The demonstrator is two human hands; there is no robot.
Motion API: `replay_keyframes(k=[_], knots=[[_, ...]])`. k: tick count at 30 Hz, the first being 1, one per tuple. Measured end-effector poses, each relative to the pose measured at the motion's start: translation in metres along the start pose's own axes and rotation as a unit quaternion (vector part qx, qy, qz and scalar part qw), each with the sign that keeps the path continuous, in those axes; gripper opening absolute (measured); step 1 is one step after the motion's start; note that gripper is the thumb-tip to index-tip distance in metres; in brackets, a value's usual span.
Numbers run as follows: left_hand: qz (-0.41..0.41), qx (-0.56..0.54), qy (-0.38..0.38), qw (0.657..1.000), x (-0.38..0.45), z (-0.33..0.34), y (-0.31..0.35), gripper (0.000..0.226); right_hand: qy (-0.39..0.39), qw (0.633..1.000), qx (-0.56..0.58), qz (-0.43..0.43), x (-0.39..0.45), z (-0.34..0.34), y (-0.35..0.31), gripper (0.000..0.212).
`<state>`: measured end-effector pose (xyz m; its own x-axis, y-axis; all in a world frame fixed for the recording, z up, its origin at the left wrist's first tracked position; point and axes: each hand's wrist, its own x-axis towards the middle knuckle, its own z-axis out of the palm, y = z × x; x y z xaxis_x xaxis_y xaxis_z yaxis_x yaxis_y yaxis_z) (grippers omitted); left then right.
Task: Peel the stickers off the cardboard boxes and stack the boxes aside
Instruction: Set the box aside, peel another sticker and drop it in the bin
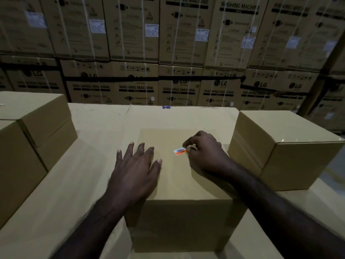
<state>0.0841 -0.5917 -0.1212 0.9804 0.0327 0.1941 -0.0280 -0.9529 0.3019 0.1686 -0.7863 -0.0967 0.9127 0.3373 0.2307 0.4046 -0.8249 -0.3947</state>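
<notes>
Nearest the camera stands a plain cardboard box [179,193] on the cardboard-covered table [97,120]. Behind the table rises a wall of washing machine cartons [179,53]. More plain boxes flank the middle one: a stack at left [33,128] and a single box at right [283,146]. On the near box's top, the left hand [136,165] lies flat with fingers spread, while the right hand [205,152] pinches one end of an orange-and-white barcode sticker [180,151], which is on that top face.
</notes>
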Motion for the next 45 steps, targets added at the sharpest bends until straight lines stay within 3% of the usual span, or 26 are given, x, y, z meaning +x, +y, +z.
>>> replay_keyframes(k=[14,19,22,28,33,39,45], knots=[[-0.018,-0.005,-0.018,1.0,0.002,0.0,0.013,0.053,0.042,0.994,0.097,-0.037,0.001,0.007,-0.003,0.004],[-0.022,-0.04,-0.026,0.999,0.0,0.001,0.009,0.051,-0.06,0.973,0.207,-0.082,-0.025,-0.006,-0.008,0.005],[-0.024,-0.047,-0.031,0.998,0.002,0.002,0.007,0.051,-0.116,0.964,0.218,-0.102,-0.036,-0.01,-0.009,0.008],[-0.024,-0.046,-0.037,0.998,0.002,0.002,0.008,0.05,-0.083,0.987,0.138,-0.019,-0.01,-0.014,0.007,0.015],[-0.02,-0.068,-0.037,0.997,0.001,0.001,0.007,0.049,-0.152,0.972,0.156,-0.087,-0.03,0.001,-0.016,0.016],[-0.018,-0.077,-0.034,0.996,0.002,0.001,0.008,0.048,-0.109,0.974,0.193,0.042,-0.004,-0.024,0.01,0.011],[-0.018,-0.07,-0.044,0.996,0.002,-0.001,0.007,0.048,-0.156,0.966,0.201,-0.034,-0.025,-0.002,-0.006,0.016]])
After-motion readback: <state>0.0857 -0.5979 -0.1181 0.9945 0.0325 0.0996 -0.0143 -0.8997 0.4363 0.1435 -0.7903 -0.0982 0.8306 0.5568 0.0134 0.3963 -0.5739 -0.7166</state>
